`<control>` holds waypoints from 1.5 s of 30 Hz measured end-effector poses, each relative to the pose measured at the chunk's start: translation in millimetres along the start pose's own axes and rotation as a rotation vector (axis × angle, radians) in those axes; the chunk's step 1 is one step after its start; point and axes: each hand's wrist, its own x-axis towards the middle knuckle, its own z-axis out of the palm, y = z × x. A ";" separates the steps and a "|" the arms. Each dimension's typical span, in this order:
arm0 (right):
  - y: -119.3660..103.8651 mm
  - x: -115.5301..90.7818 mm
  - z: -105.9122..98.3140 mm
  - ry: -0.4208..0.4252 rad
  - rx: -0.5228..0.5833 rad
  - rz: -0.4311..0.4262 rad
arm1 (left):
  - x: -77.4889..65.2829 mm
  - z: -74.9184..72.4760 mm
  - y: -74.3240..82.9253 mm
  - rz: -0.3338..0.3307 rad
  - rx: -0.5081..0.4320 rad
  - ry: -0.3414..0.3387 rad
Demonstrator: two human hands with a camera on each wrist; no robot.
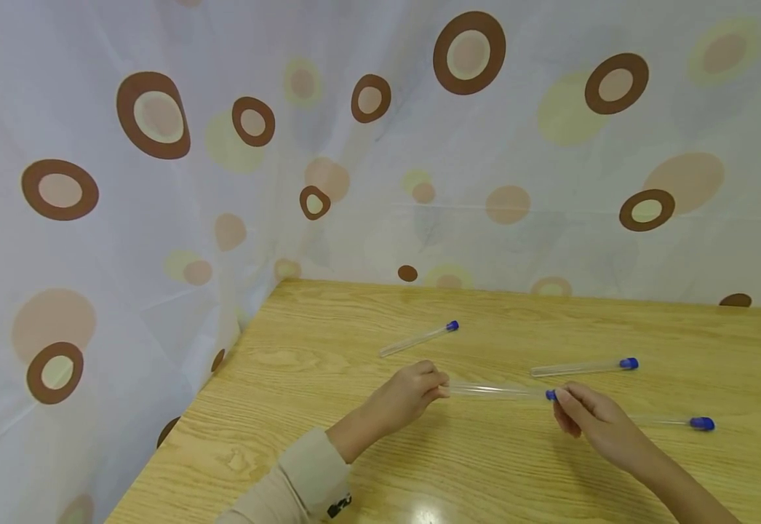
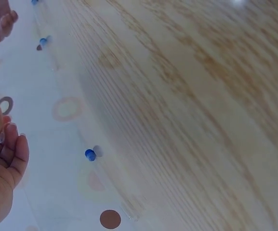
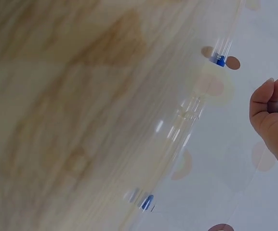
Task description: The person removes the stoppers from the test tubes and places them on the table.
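A clear test tube with a blue cap is held level above the table between both hands. My left hand pinches its clear end; in the left wrist view the thumb and curled fingers close on that end. At the other end, the thumb and fingers of my right hand grip the blue cap. The right wrist view catches only part of the right hand, with the cap out of sight there. Behind the left hand lies another capped tube.
Two more blue-capped tubes lie on the wooden table: one tube beyond the right hand, another tube partly hidden behind it. A white sheet with brown rings hangs along the table's back and left edges.
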 end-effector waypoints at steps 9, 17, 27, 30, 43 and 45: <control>2.1 -1.4 0.2 0.063 -0.006 0.017 | -1.0 0.9 -0.4 -0.006 -0.005 0.001; -3.1 0.8 -8.7 0.023 -0.037 0.083 | -2.3 -1.7 -0.6 -0.005 0.011 -0.003; -5.6 3.6 -13.6 0.006 -0.053 0.096 | -2.8 -2.3 -1.3 -0.010 0.012 -0.019; -3.9 2.9 -12.3 0.025 -0.056 0.079 | -2.7 -3.1 -0.7 -0.033 -0.010 -0.042; -5.4 3.8 -10.3 0.031 -0.114 0.131 | 0.2 -3.8 -2.3 -0.119 -0.108 -0.093; -5.8 4.0 -9.9 0.027 -0.124 0.132 | 0.5 -3.8 -1.9 -0.130 -0.109 -0.099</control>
